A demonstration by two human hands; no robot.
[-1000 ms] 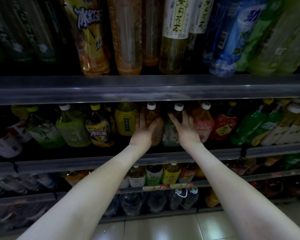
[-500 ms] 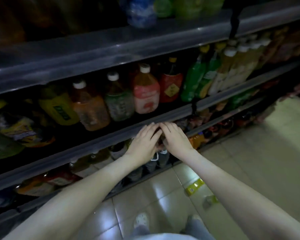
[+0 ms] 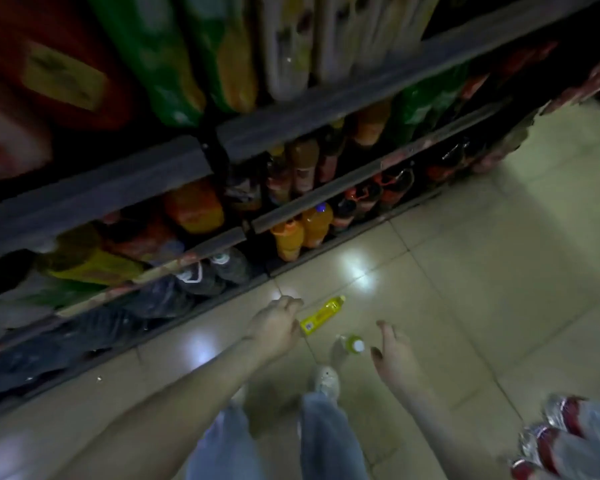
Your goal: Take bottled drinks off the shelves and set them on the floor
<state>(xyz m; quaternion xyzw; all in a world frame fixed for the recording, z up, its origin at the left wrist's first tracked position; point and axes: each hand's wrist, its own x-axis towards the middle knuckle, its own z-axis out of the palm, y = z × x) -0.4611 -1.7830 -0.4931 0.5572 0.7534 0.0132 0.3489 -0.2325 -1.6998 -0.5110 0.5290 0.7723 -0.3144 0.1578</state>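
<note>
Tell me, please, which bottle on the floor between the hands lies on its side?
The yellow bottle by the left hand; the green bottle stands upright.

Left grip (image 3: 274, 327) and right grip (image 3: 394, 355) off the shelves (image 3: 326, 110), now apart, low over the floor (image 3: 465, 271).

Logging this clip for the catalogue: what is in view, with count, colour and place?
shelves: several tiers, dark grey, upper left, full of blurred bottles
orange bottles: two, orange, lowest tier, centre
yellow bottle: one, yellow, lying on the floor
green bottle: one, green with white cap, on the floor between the hands
wrapped pack: one, clear with red labels, lower right
floor: pale tiles, right half
legs: two, blue jeans, bottom centre
shoe: one seen clearly, pale, below the green bottle
left hand: fingers loosely curled, by the yellow bottle
right hand: fingers spread, empty
</note>
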